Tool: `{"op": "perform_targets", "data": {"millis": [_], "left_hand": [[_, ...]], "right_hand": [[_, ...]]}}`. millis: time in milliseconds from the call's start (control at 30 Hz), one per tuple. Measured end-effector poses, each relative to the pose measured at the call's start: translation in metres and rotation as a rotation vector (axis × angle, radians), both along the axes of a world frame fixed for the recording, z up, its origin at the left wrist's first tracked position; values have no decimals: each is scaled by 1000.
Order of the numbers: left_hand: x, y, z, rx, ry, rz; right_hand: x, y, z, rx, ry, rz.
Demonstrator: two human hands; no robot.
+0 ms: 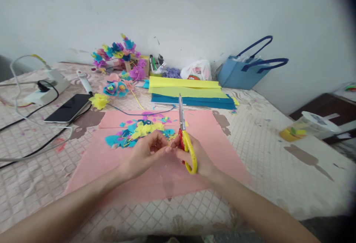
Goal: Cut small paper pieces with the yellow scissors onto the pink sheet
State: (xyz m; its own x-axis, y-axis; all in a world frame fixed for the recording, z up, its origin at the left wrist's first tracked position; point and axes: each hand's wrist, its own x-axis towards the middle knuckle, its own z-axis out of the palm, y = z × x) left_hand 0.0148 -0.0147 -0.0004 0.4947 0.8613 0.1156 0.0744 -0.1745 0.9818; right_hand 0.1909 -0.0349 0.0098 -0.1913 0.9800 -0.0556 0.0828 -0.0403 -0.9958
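My right hand point(198, 155) is closed around a pair of scissors point(189, 146) with yellow and red handles; the blades point away from me. Its fingertips meet those of my left hand point(150, 149), which is pinched over something too small to make out, perhaps a yellowish scrap. Both hands are above a pink paper sheet point(122, 178). Just beyond my left hand lies a heap of cut paper pieces point(125, 133) in blue, purple and yellow, with yellow petal-shaped pieces point(146, 129) on top.
Behind the sheet lie folded yellow paper point(183, 83) and blue paper point(194, 101). Paper flowers point(116, 50) stand at the back left; a yellow flower point(99, 101) lies nearer. Left are a phone point(68, 108) and power strip point(47, 91). Right are a blue bag point(236, 74) and plastic cup point(306, 128).
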Motion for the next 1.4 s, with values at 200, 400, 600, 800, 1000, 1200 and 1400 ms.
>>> {"op": "perform_targets", "data": {"millis": [200,400,600,800,1000,1200,1400], "left_hand": [[1,1,-4,-46,1,-29],[0,5,6,-191,-119,-103],[-2,5,13,-329,-121,-84],[-1,3,11,-299,-89,36],[0,5,7,-244,-102,-37],[-1,6,4,-214,-102,4],[1,2,1,-152,-98,21]], "right_hand": [[-1,-2,0,13,4,24],[4,2,1,-54,78,32],[6,3,6,-144,55,18],[4,2,7,-136,78,48],[5,3,7,-126,58,54],[6,3,8,-162,85,50],[2,-1,8,-128,123,46]]}}
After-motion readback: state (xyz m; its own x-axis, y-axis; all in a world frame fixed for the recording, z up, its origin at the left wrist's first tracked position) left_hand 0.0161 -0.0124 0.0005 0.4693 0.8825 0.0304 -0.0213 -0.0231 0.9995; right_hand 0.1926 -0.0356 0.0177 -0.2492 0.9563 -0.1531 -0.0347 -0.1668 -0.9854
